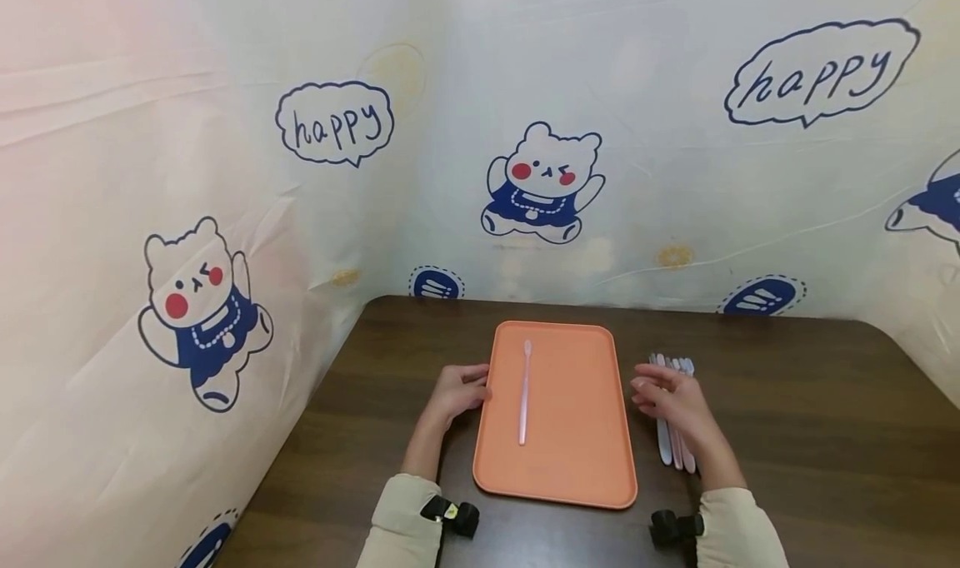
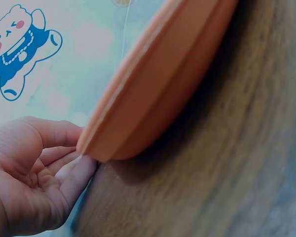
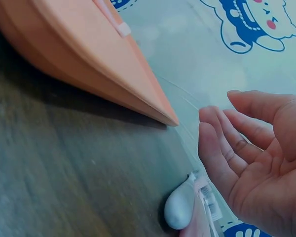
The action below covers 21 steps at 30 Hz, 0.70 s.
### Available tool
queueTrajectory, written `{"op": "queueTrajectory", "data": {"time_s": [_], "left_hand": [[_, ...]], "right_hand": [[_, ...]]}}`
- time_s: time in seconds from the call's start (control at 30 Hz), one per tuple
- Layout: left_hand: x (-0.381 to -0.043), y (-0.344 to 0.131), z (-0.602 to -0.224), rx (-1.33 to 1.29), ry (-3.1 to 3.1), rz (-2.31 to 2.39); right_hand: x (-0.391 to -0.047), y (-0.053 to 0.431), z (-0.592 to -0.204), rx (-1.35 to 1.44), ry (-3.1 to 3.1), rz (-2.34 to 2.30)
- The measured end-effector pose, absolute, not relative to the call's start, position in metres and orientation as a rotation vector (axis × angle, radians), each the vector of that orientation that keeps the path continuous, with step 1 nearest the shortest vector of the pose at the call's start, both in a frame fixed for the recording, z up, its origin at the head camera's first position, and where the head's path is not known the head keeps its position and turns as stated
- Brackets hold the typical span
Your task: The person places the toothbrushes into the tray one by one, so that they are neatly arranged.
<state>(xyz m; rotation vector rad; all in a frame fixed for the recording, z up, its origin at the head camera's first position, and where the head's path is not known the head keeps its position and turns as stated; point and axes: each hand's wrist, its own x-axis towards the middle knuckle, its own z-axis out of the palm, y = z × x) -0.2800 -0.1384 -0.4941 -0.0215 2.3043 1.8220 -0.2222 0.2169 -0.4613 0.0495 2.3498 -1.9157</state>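
Note:
My left hand [image 1: 459, 395] holds the left rim of the orange tray [image 1: 570, 418], thumb and fingers meeting its edge in the left wrist view. On the tray's left half lies a pale pink toothbrush [image 1: 524, 401], head toward the back. Just right of the tray, my right hand [image 1: 675, 401] hovers with loosely bent fingers and nothing between them. Under it lies a group of several toothbrushes [image 1: 664, 447], their middles partly hidden by the hand. In the right wrist view, a rounded pale blue handle end [image 3: 180, 207] shows beside a printed label [image 3: 208, 200].
The dark wooden table [image 1: 817, 418] carries everything. A pale printed curtain [image 1: 645, 77] hangs along its back and left sides. Black cameras [image 1: 465, 520] are strapped at both wrists over cream sleeves [image 1: 405, 522].

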Motion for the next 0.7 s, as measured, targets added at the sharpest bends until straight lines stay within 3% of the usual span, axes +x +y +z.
{"op": "queueTrajectory", "data": {"time_s": [0.7], "left_hand": [[-0.28, -0.137, -0.494, -0.021, 2.327, 1.82]], "right_hand": [[-0.21, 0.277, -0.462, 0.265, 2.457, -1.923]]}}
